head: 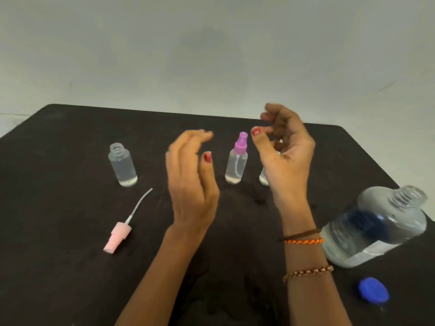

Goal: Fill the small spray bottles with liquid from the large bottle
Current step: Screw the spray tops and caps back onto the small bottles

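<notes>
Two empty hands hover, left hand [190,182] and right hand [286,156] loosely spread either side of the capped spray bottle [236,162]. Big bottle [376,229] at right looks heavy, slick; I'd grip its body.

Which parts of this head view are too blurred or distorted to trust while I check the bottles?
Head view: the large bottle at the right edge is smeared and stretched by the wide angle; both hands, left hand and right hand, show soft motion blur; the purple-capped spray bottle and open small bottle are fairly sharp; lighting is flat, without strong glare.
</notes>
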